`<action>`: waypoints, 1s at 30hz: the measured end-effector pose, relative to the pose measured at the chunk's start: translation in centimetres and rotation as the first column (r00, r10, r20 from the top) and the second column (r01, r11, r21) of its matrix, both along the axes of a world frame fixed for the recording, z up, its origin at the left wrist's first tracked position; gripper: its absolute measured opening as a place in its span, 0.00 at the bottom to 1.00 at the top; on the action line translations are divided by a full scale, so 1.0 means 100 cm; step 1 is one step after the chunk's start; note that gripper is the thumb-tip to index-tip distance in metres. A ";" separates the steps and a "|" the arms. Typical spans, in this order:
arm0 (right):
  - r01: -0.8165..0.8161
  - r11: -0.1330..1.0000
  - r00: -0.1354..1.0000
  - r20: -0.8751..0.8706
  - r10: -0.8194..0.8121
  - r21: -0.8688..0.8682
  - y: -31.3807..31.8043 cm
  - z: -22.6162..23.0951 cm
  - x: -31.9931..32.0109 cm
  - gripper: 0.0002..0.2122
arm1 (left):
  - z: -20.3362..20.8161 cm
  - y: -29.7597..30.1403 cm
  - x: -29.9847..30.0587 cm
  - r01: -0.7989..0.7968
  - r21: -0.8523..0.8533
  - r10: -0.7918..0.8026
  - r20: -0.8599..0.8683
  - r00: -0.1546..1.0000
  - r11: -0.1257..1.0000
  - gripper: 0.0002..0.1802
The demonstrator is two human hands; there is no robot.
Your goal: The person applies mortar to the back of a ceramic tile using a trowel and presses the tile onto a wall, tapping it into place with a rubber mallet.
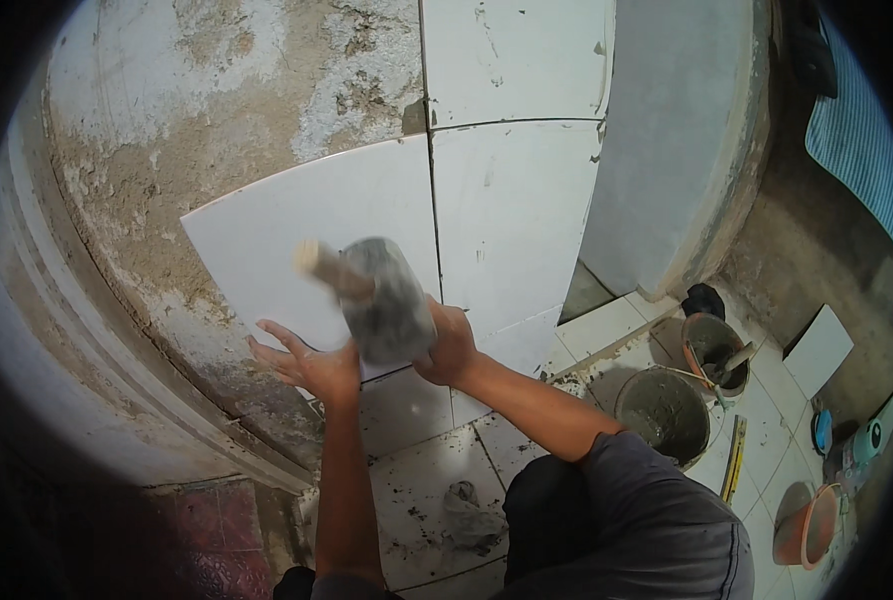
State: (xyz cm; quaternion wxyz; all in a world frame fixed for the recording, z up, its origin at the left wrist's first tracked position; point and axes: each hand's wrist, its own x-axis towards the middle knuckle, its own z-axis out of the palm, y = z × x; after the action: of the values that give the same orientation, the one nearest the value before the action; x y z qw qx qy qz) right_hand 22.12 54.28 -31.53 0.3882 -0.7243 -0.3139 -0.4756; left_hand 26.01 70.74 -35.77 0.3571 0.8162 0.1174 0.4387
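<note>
My right hand [450, 345] is closed on a mallet [386, 305] with a thick grey head, blurred by motion. Its wooden handle [334, 272] pokes out toward the upper left. The mallet is in front of a large white tile [276, 230] set against the wall; whether they touch cannot be seen. At that tile's lower left edge, my left hand [311, 368] is open, its fingers spread. Part of the tile is hidden behind the mallet and my hands. Beside it, more white tiles [506, 220] cover the wall, with a dark joint between.
Bare, patchy wall [166, 170] lies left of the tiles. On the floor at right are a bucket of grey mortar [661, 420], a smaller bucket [706, 345], a yellow level [734, 460], an orange bucket [806, 530] and a loose tile [819, 350]. A grey rag [469, 515] lies below me.
</note>
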 end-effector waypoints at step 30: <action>-0.066 0.997 0.994 -0.091 0.061 -0.047 0.010 0.002 -0.011 0.06 | -0.021 0.008 0.018 -0.001 0.073 -0.010 0.146 0.989 0.997 0.72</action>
State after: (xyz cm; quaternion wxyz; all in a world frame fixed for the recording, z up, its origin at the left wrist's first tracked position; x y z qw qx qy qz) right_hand 20.98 55.27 -31.36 0.3985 -0.7440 -0.3310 -0.4220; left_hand 27.78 71.54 -37.84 0.3356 0.7947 0.0729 0.5006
